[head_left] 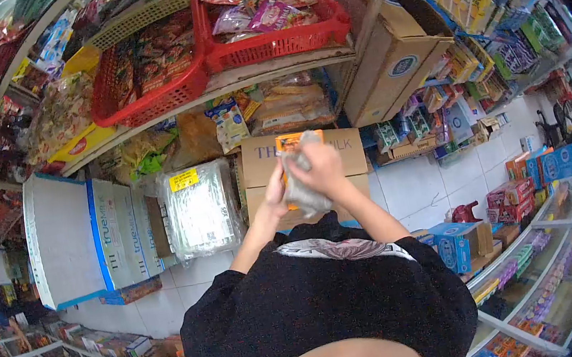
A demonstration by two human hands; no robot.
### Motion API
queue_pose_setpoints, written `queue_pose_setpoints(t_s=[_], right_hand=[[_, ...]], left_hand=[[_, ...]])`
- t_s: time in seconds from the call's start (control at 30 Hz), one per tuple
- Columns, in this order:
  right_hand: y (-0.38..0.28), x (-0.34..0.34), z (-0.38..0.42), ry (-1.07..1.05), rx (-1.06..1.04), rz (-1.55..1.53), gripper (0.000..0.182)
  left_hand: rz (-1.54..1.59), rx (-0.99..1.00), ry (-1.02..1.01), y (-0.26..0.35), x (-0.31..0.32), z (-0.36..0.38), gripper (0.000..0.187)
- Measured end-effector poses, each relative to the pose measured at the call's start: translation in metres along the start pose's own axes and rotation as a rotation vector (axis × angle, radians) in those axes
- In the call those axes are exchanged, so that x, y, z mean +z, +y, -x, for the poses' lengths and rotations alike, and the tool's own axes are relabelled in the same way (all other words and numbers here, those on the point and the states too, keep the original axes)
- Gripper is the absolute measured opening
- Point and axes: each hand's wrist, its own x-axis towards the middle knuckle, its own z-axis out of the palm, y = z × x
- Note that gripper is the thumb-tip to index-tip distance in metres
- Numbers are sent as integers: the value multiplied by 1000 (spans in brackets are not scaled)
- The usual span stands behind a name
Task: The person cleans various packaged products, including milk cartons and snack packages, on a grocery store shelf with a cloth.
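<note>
The left hand (276,190) grips an orange box (287,140), the right hand (322,168) a grey cloth (308,198) over it.

Red baskets (276,51) are holding packets (273,15) beside a tall cardboard box (377,88). A plastic-wrapped parcel (203,218) is lying beside a blue-and-white carton (62,237); white tiles (410,187) are showing near a blue box (452,249).

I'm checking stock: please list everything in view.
cloth: one, grey, centre
orange pack: one, orange, partly behind cloth
milk carton: one, brown, centre
wrapped bundle: one, whitish, left
trueMILK cartons: several, white and blue, left
baskets: two, red, upper shelf
crate: one, yellowish, top left
tall carton: one, brown, upper right
floor boxes: several, blue or red, right
packaged goods: many, mixed colours, shelves
shirt: one, black, bottom
left grip: one, bare, on orange pack
right grip: one, bare, on cloth
</note>
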Motion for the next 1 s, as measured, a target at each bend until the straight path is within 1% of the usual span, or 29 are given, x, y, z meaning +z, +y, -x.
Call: queue_pose_setpoints(t_s=[0.03,0.1,0.13,0.17,0.23,0.27,0.3,0.33,0.4,0.43,0.5,0.57,0.63,0.67,0.7,0.73,0.77,0.83,0.87,0.9,0.93,0.97,1.0], right_hand=[[-3,-3,7,11,-1,7,21],[-10,-4,25,-233,-209,-27,19],[-11,-4,32,-234,-223,-43,19],[-7,-6,37,-246,-227,-35,18],[2,-8,34,-260,-254,-36,17],[5,-10,30,-210,-189,-6,17],[8,-12,28,-160,-120,26,16],[13,-13,23,-165,-127,15,16],[20,-10,14,-40,19,108,18],[21,-10,12,-43,11,99,18],[21,-10,8,-31,147,99,17],[15,-7,17,-51,125,106,17],[6,-8,31,-257,60,87,17],[2,-7,36,-258,52,84,17],[-2,-5,42,-281,-3,5,17],[-4,-4,44,-304,-57,-74,17],[-3,-5,43,-311,-65,-81,17],[6,-9,38,-410,-38,-44,17],[12,-10,33,-431,42,14,18],[12,-13,21,-388,99,51,19],[12,-17,5,-342,159,90,19],[13,-20,-9,-398,300,196,19],[11,-25,-24,-255,344,84,18]], left_hand=[[-9,-1,-9,4,5,-1,49],[23,74,-58,10,6,4,50],[125,-11,-111,8,-3,-3,52],[127,13,-104,4,-11,-6,52],[103,-56,-129,-3,-9,-4,51],[79,-49,-75,-5,-5,-2,50],[84,-34,-71,-6,-7,-4,50],[43,-100,-91,-9,-11,-6,49],[-4,-201,-135,-13,-12,-6,48],[-1,-190,-130,-13,-11,-6,48],[-25,-217,-135,-14,-7,-3,48],[-3,-203,-118,-12,-6,-4,49],[22,-121,-9,-9,-7,-7,46],[90,-203,-20,-5,-6,-7,46],[95,-195,-19,-5,-7,-8,46],[95,-113,24,-8,-8,-11,46],[96,-30,69,-11,-10,-14,46],[125,4,72,-23,-20,-19,46],[185,-37,20,-29,-26,-20,46],[243,-80,-33,-32,-28,-21,46],[191,-87,37,-31,-18,-17,45],[195,-95,44,-30,-15,-13,45],[267,-155,-5,-31,-11,-13,43]])
